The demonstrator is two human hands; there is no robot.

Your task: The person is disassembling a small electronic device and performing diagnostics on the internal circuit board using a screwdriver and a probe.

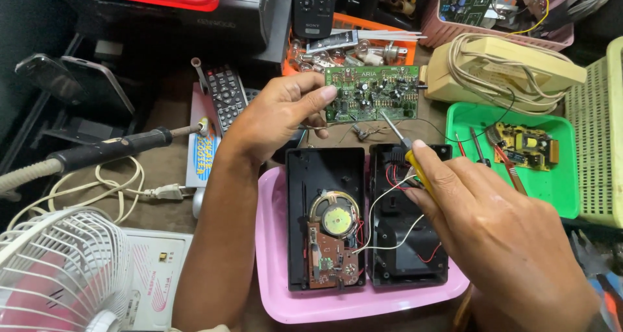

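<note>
1. Green circuit board (372, 93): held up above the bench, behind the opened black case halves (366, 216) that sit on a pink tray (272, 254).
2. Handling, my read: light, stiff, thin; fragile w/ small parts & solder joints, sharp pins underneath. Best taken by bare edges/corners, not across components.
3. Left hand (279, 114) pinches the board's left edge: thumb on the top face at the corner, other fingers curled beneath. Rest of board sticks out free to the right.
4. Right hand (493, 221) closed round a yellow-handled screwdriver (405, 151), thumb & forefinger pressed on the handle; tip points at the board's lower edge, touching or just short, can't tell.
5. Nearby: soldering iron (110, 150) at left, green tray (558, 183) at right.
</note>
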